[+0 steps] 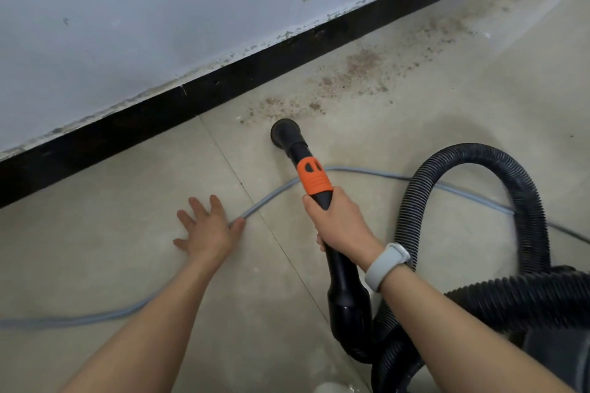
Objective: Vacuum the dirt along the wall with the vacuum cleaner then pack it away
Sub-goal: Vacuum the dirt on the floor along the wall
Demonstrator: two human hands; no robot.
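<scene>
The right hand [338, 226] grips the vacuum wand [314, 180]; its round nozzle [285, 133] sits just short of the gritty brown dirt [351, 80] along the black skirting [223, 89]. The left hand [207, 230] lies flat, fingers spread, seemingly touching the grey cable [271, 198] behind the nozzle. That cable or the ribbed hose [479, 175] might snag and scatter grit.

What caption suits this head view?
Right hand steers vacuum nozzle toward dirt beside the baseboard; left hand flat on floor.

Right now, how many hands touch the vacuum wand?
1. The right hand grips the wand; the left hand lies flat on the floor beside the cable.
</scene>
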